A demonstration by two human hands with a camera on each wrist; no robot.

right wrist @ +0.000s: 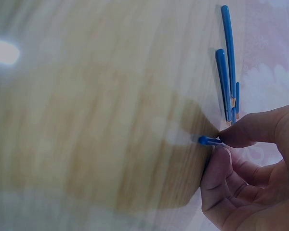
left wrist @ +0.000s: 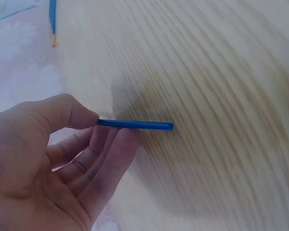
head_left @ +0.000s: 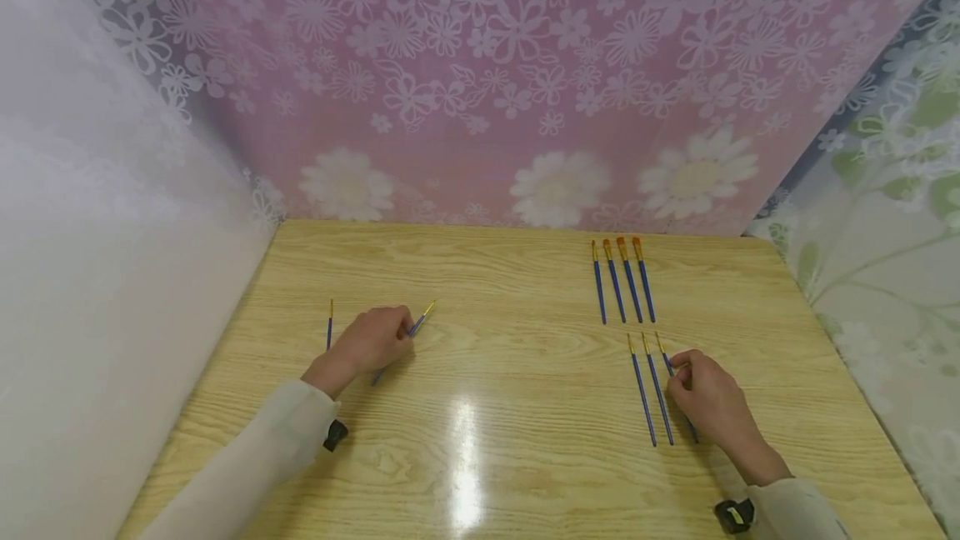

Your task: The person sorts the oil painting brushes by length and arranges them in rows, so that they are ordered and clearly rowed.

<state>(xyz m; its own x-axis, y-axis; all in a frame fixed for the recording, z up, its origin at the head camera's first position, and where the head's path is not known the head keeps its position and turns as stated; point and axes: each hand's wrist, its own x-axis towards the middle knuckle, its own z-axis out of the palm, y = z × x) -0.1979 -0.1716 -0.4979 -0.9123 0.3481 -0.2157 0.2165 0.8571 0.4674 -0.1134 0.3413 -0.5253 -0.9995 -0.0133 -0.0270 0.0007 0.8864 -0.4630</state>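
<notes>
My left hand [head_left: 373, 340] pinches a thin paintbrush [head_left: 423, 317] by its blue handle, the pale tip slanting up and away to the right. In the left wrist view the blue handle end [left wrist: 154, 125] sticks out past the thumb and fingers. Behind that hand, another thin paintbrush [head_left: 329, 330] lies on the table, its lower part hidden. My right hand [head_left: 712, 398] pinches a blue-handled paintbrush [head_left: 662, 347] between thumb and fingers, beside two similar brushes [head_left: 657, 390] lying parallel. The right wrist view shows the held brush's rounded end [right wrist: 203, 140].
Several wider paintbrushes [head_left: 625, 282] with orange bristles lie in a row at the back right of the wooden table [head_left: 510, 340]. A pink flowered curtain [head_left: 450, 90] hangs along the back edge. Pale sheets [head_left: 112, 232] stand at both sides. Light glares on the tabletop.
</notes>
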